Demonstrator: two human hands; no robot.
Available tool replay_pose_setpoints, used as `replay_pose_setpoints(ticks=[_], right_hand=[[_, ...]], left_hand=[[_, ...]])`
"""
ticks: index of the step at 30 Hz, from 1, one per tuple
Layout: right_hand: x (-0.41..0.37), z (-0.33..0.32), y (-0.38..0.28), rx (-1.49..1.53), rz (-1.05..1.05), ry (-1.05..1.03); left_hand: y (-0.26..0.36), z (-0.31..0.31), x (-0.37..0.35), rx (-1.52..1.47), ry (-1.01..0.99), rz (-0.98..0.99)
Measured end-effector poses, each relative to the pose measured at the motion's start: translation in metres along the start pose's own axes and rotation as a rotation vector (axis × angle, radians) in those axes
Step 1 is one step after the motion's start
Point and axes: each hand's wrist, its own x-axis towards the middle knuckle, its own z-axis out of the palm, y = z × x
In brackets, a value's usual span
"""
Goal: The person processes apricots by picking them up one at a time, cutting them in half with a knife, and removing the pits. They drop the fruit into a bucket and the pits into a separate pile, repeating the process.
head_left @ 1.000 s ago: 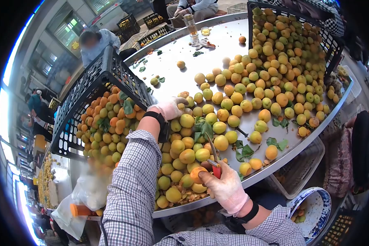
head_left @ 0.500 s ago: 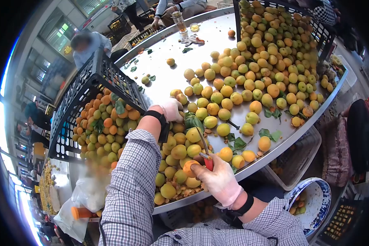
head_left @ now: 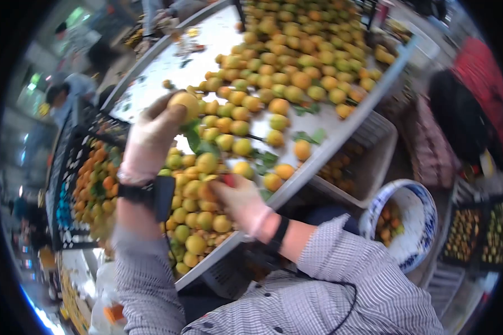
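Note:
My left hand (head_left: 151, 131), in a pale glove, is raised over the fruit heap. A yellow apricot (head_left: 184, 105) is gripped at its fingertips, with a green leaf (head_left: 193, 135) just beneath. Lower and to the right, my gloved right hand (head_left: 241, 202) is closed around a knife (head_left: 228, 180), of which only the red handle shows clearly. An orange apricot (head_left: 207, 192) sits against the thumb of that hand. Below both hands lies a heap of yellow-green apricots (head_left: 193, 223) along the near edge of the metal table (head_left: 207, 268). Motion blurs the view.
More apricots (head_left: 302, 56) cover the far side of the table. A black crate (head_left: 67, 167) of apricots stands at left. Beyond the right edge are a grey bin (head_left: 374, 167) and a blue-and-white bucket (head_left: 425, 223) with fruit inside. Other people are in the background.
My left hand has come up from the heap and now holds a yellow apricot. The right hand keeps the knife and orange apricot. The whole view has turned and shifted.

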Motion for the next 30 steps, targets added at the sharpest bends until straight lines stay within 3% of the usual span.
replay_pose_setpoints(ticks=[2,4,5,6,7,8,10,11,12,13,15,16,18,21,22,23,24,26,28,30], right_hand=[[0.000,0.001,0.002,0.034,-0.016,0.027],[0.017,0.002,0.026,0.114,-0.199,0.006],[0.014,-0.014,0.034,0.206,-0.212,-0.184],[0.019,-0.019,0.041,0.191,-0.217,-0.220],[0.023,-0.023,0.048,0.231,-0.237,-0.213],[0.028,-0.026,0.056,0.279,-0.251,-0.212],[0.039,-0.030,0.071,0.385,-0.259,-0.189],[0.044,-0.032,0.076,0.443,-0.262,-0.162],[0.049,-0.034,0.082,0.504,-0.265,-0.125],[0.053,-0.035,0.085,0.566,-0.269,-0.084],[0.057,-0.037,0.083,0.688,-0.280,0.009],[0.003,-0.022,0.013,0.155,-0.244,0.192],[-0.004,-0.023,0.001,0.233,-0.155,0.169],[-0.013,-0.020,-0.003,0.059,-0.176,0.120],[-0.016,-0.017,-0.006,0.049,-0.169,0.100],[-0.021,-0.014,-0.014,0.042,-0.119,0.084],[-0.018,-0.015,-0.010,-0.006,-0.173,0.072],[-0.023,-0.014,-0.020,0.071,-0.078,0.070],[-0.025,-0.013,-0.028,0.049,-0.081,0.041],[-0.028,-0.015,-0.039,0.019,0.010,0.013]], left_hand=[[0.031,0.059,-0.010,-0.049,-0.121,0.107],[0.064,0.136,-0.029,0.042,-0.157,0.128],[0.065,0.172,-0.037,-0.023,-0.232,0.157],[0.058,0.192,-0.045,0.030,-0.537,0.148],[0.057,0.218,-0.054,0.143,-0.596,0.518],[0.067,0.228,-0.069,0.362,-0.625,0.520],[0.054,0.234,-0.082,0.369,-0.584,0.578],[0.059,0.223,-0.081,0.315,-0.619,0.467],[0.056,0.206,-0.079,0.328,-0.495,0.600],[0.042,0.185,-0.073,0.141,-0.449,0.536],[0.051,0.142,-0.084,-0.086,-0.124,0.155],[0.034,0.115,-0.074,-0.025,0.076,0.234],[0.007,0.052,-0.057,0.105,0.342,0.140],[-0.037,-0.029,-0.033,0.430,0.521,-0.019],[-0.054,-0.052,-0.025,0.431,0.523,-0.018],[-0.079,-0.080,-0.013,0.635,0.465,-0.087],[-0.082,-0.086,-0.004,0.837,0.401,-0.159],[-0.083,-0.081,0.014,1.065,0.340,-0.358],[-0.099,-0.082,0.033,1.249,0.266,-0.282],[-0.108,-0.081,0.052,1.281,0.211,-0.325]])
